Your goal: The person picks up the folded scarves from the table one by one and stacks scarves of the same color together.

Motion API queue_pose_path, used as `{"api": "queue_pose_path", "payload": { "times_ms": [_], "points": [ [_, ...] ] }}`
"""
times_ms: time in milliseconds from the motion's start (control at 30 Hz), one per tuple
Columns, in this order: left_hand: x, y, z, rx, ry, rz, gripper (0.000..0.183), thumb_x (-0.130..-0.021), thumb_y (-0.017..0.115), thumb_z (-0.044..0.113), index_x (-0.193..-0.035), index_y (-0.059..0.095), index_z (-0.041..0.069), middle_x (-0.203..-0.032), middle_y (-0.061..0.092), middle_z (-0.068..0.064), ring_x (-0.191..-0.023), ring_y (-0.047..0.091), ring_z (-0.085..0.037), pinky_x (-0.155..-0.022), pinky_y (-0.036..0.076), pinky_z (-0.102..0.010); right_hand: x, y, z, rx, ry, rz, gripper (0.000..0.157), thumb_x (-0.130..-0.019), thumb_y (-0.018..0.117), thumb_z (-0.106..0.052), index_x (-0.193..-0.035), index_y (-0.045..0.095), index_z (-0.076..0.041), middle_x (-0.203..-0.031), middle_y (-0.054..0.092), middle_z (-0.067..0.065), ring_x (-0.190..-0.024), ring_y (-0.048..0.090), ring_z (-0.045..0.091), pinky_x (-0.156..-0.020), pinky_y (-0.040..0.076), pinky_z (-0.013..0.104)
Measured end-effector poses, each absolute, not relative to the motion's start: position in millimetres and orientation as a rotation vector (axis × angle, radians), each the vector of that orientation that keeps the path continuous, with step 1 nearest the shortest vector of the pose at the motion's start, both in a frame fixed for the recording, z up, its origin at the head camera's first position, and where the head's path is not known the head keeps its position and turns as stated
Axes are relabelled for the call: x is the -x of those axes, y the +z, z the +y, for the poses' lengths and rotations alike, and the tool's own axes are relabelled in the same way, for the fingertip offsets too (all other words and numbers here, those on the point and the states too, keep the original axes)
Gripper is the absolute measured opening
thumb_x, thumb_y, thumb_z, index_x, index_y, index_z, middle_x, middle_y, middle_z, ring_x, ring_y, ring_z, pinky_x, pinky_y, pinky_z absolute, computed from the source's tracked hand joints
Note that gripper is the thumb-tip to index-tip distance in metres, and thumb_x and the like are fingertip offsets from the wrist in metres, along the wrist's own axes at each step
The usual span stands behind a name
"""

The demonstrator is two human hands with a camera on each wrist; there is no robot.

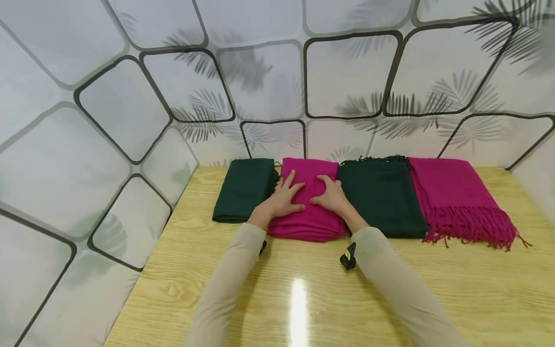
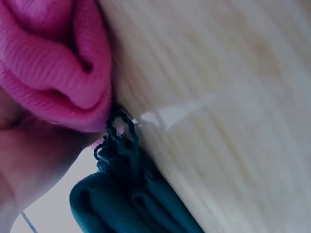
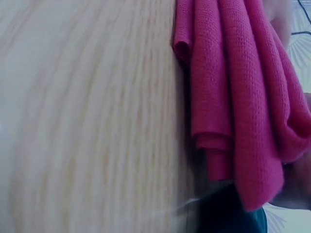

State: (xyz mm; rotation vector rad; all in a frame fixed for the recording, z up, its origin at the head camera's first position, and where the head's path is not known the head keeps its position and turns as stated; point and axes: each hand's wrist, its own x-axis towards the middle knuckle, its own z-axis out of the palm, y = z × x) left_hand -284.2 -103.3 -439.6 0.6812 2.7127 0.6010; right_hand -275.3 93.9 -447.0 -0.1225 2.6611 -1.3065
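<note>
A folded pink scarf (image 1: pixel 308 229) lies on the table between two dark green ones. My left hand (image 1: pixel 284 198) rests on its left side, fingers spread across the cloth. From the right, my right hand (image 1: pixel 333 197) touches the same scarf, thumb and fingers apart and facing the left hand. In the left wrist view the pink folds (image 2: pixel 58 73) hide part of that hand (image 2: pixel 34 160). Layered pink edges (image 3: pixel 248 97) appear in the right wrist view, with part of the hand (image 3: pixel 297 187) behind them.
Left of the pink scarf lies a folded dark green scarf (image 1: pixel 243 188) with fringe. A wider green scarf (image 1: pixel 377 197) is on its right, then a second pink scarf (image 1: pixel 451 183) with fringe toward the front. Patterned covering (image 1: pixel 269 77) rises behind the wooden table (image 1: pixel 195 270).
</note>
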Motion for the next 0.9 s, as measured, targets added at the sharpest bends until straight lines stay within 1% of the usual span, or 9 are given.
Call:
{"api": "queue_pose_path", "payload": {
  "times_ms": [67,167,333,400,500,600,633,767,900],
  "points": [
    [285.0,-439.6,-103.5,-0.686,0.577,2.697,0.072,-0.096,0.066,0.035,-0.157,0.031,0.016,-0.167,-0.006,-0.011,-0.148,-0.002,-0.051,-0.113,0.026,-0.063,274.4,-447.3,94.9,0.098,-1.369,2.628,0.08,-0.085,0.075,-0.018,-0.152,0.033,-0.006,-0.144,0.03,0.033,-0.128,0.037,0.045,-0.103,0.039,0.059],
    [287.1,-440.4,-102.6,-0.664,0.552,2.703,0.072,-0.095,0.066,0.037,-0.156,0.033,0.019,-0.167,0.0,-0.01,-0.148,0.004,-0.051,-0.113,0.026,-0.063,271.7,-447.4,95.6,0.025,-1.493,2.548,0.082,-0.085,0.075,-0.017,-0.154,0.031,-0.008,-0.148,0.029,0.03,-0.132,0.032,0.044,-0.104,0.038,0.059],
    [289.4,-436.4,-98.2,-0.633,0.554,2.711,0.071,-0.091,0.071,0.036,-0.152,0.039,0.02,-0.167,0.008,-0.011,-0.144,0.013,-0.049,-0.108,0.03,-0.064,269.6,-449.5,95.5,-0.044,-1.618,2.456,0.084,-0.085,0.075,-0.015,-0.155,0.028,-0.009,-0.155,0.03,0.023,-0.138,0.033,0.041,-0.109,0.035,0.055],
    [289.7,-433.9,-96.9,-0.636,0.554,2.707,0.071,-0.091,0.073,0.034,-0.151,0.04,0.018,-0.166,0.011,-0.012,-0.145,0.016,-0.047,-0.11,0.03,-0.061,269.4,-449.4,95.6,-0.02,-1.632,2.439,0.085,-0.085,0.075,-0.014,-0.155,0.027,-0.009,-0.156,0.03,0.022,-0.137,0.035,0.04,-0.11,0.034,0.055],
    [289.6,-431.2,-95.8,-0.652,0.569,2.692,0.071,-0.09,0.074,0.031,-0.15,0.041,0.015,-0.164,0.015,-0.014,-0.145,0.026,-0.042,-0.114,0.031,-0.054,269.3,-448.7,96.4,0.025,-1.623,2.416,0.087,-0.085,0.074,-0.013,-0.157,0.024,-0.011,-0.157,0.028,0.021,-0.138,0.034,0.04,-0.111,0.033,0.056],
    [289.9,-431.5,-95.9,-0.683,0.62,2.666,0.072,-0.088,0.076,0.029,-0.149,0.042,0.012,-0.163,0.019,-0.014,-0.143,0.033,-0.036,-0.114,0.034,-0.048,269.4,-448.7,98.1,0.045,-1.603,2.392,0.089,-0.086,0.074,-0.014,-0.158,0.021,-0.013,-0.158,0.026,0.02,-0.139,0.033,0.04,-0.111,0.032,0.056],
    [290.3,-432.0,-96.1,-0.699,0.653,2.653,0.071,-0.088,0.077,0.027,-0.149,0.043,0.01,-0.162,0.02,-0.014,-0.144,0.033,-0.035,-0.114,0.034,-0.046,269.3,-448.8,99.0,0.051,-1.597,2.383,0.09,-0.086,0.074,-0.015,-0.158,0.02,-0.014,-0.159,0.025,0.02,-0.139,0.032,0.04,-0.112,0.032,0.056],
    [291.9,-436.2,-98.4,-0.773,0.797,2.606,0.067,-0.086,0.078,0.02,-0.144,0.048,0.008,-0.162,0.022,-0.013,-0.147,0.027,-0.03,-0.116,0.031,-0.042,268.9,-448.5,101.2,0.077,-1.623,2.305,0.093,-0.088,0.073,-0.015,-0.16,0.015,-0.018,-0.161,0.02,0.018,-0.14,0.03,0.039,-0.112,0.032,0.055],
    [291.2,-437.0,-100.9,-0.82,0.929,2.567,0.063,-0.084,0.079,0.013,-0.141,0.053,0.006,-0.162,0.024,-0.012,-0.149,0.024,-0.029,-0.117,0.029,-0.042,269.6,-448.5,101.1,0.082,-1.703,2.209,0.095,-0.088,0.072,-0.014,-0.161,0.012,-0.022,-0.162,0.017,0.015,-0.141,0.028,0.038,-0.112,0.032,0.055]
  ]
}}
